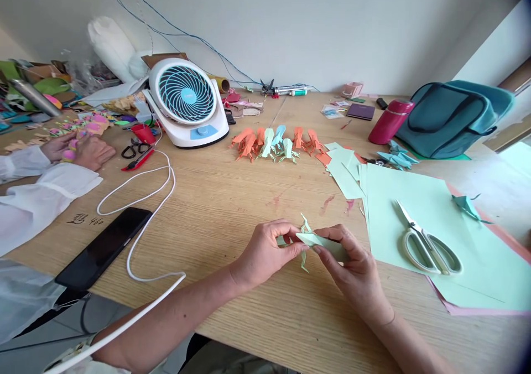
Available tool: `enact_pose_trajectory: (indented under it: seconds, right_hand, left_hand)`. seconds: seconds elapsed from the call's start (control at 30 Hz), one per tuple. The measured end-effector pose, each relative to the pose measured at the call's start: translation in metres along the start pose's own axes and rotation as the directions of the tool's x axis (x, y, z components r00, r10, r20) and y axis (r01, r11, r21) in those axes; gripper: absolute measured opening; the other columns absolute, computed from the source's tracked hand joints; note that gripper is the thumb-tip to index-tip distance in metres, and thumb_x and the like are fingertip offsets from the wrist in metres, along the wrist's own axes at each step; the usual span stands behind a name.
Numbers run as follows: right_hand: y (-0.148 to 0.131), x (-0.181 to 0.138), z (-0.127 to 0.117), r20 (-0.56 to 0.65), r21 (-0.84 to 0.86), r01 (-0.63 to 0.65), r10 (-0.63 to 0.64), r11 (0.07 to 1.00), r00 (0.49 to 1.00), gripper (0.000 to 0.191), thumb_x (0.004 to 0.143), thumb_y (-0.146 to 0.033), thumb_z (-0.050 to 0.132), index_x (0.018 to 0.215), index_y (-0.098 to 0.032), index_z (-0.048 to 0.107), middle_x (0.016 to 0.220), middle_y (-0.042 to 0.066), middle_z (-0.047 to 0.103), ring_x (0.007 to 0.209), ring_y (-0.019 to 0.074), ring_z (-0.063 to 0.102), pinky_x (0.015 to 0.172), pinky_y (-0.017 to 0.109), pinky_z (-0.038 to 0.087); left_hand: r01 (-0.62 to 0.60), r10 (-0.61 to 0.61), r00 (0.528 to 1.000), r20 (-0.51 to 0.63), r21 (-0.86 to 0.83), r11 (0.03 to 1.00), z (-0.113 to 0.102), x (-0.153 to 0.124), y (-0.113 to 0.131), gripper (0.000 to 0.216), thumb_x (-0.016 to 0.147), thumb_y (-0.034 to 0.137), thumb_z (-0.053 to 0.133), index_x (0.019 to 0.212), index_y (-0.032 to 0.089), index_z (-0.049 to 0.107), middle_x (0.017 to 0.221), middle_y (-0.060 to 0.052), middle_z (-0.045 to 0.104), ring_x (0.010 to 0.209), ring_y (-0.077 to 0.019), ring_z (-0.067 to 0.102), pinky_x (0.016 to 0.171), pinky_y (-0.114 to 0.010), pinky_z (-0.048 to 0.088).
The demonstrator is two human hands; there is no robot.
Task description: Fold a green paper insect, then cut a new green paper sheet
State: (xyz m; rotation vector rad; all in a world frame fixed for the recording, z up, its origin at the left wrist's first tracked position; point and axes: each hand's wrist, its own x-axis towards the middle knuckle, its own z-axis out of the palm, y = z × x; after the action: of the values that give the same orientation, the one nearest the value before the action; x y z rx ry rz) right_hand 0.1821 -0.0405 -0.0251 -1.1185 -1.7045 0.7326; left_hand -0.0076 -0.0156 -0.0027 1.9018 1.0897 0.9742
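Observation:
My left hand (265,252) and my right hand (352,266) both pinch a small folded pale-green paper figure (317,240) just above the wooden table (232,197). Thin paper legs stick up and down from it between my fingertips. A row of finished orange and pale-blue paper figures (276,141) stands further back at the table's middle. Sheets of pale-green paper (418,208) lie to the right of my hands, with white-handled scissors (427,244) resting on them.
A white desk fan (186,103) stands at the back left, its white cable (145,208) looping past a black phone (103,247). Another person's hands (78,150) in white sleeves work at the left. A teal bag (452,117) and red bottle (390,120) sit at back right.

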Motion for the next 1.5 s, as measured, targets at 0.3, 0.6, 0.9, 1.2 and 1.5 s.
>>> enact_pose_trajectory:
  seconds: [0.3,0.6,0.9,1.2,1.5]
  right_hand:
    - [-0.002,0.000,-0.002,0.103,-0.113,0.084,-0.073,0.990,0.992,0.034,0.092,-0.021,0.056,0.125,-0.029,0.054,0.085,0.002,0.056,0.077,0.0187,0.055,0.071,0.032,0.046]
    - [0.000,0.004,0.001,0.197,0.219,-0.240,0.198,0.946,0.960,0.023,0.088,-0.037,0.063,0.106,-0.023,0.060,0.088,0.004,0.062,0.083,0.0187,0.059,0.079,0.033,0.050]
    - [0.009,0.005,0.005,0.181,0.426,-0.318,0.264,0.847,0.947,0.021,0.081,-0.038,0.074,0.078,-0.022,0.060,0.079,0.000,0.060,0.075,0.0158,0.057,0.070,0.030,0.047]
    - [-0.002,0.009,-0.002,0.290,0.503,-0.481,0.385,0.718,0.876,0.028,0.080,-0.047,0.072,0.083,-0.020,0.063,0.079,0.003,0.069,0.078,0.0173,0.062,0.074,0.031,0.048]
    - [0.004,0.012,-0.010,0.291,0.469,-0.489,0.394,0.735,0.872,0.029,0.080,-0.047,0.073,0.081,-0.019,0.063,0.072,0.001,0.068,0.068,0.0144,0.060,0.066,0.027,0.045]
  left_hand:
    - [-0.268,0.261,0.962,0.074,0.403,0.875,-0.007,0.001,0.000,0.010,0.083,0.013,0.063,0.080,0.019,0.056,0.076,0.001,0.064,0.078,-0.0155,0.058,0.077,-0.030,0.039]
    - [-0.272,0.250,0.962,0.107,0.379,0.884,-0.007,0.001,0.000,0.008,0.083,0.013,0.062,0.080,0.019,0.058,0.076,0.001,0.065,0.078,-0.0157,0.059,0.077,-0.030,0.040]
    - [-0.079,0.069,0.996,0.065,0.159,0.984,-0.005,0.000,0.009,0.012,0.081,0.021,0.070,0.074,0.018,0.061,0.074,0.002,0.066,0.070,-0.0116,0.061,0.067,-0.023,0.046]
    - [0.019,-0.018,1.000,0.011,-0.044,0.999,0.002,0.000,0.012,0.008,0.083,0.019,0.068,0.078,0.019,0.062,0.071,0.001,0.072,0.065,-0.0121,0.067,0.063,-0.022,0.050]
    - [0.029,-0.034,0.992,0.122,0.045,0.999,-0.015,0.007,0.009,0.027,0.084,0.028,0.068,0.111,0.022,0.062,0.074,0.004,0.072,0.071,-0.0126,0.068,0.073,-0.024,0.051]
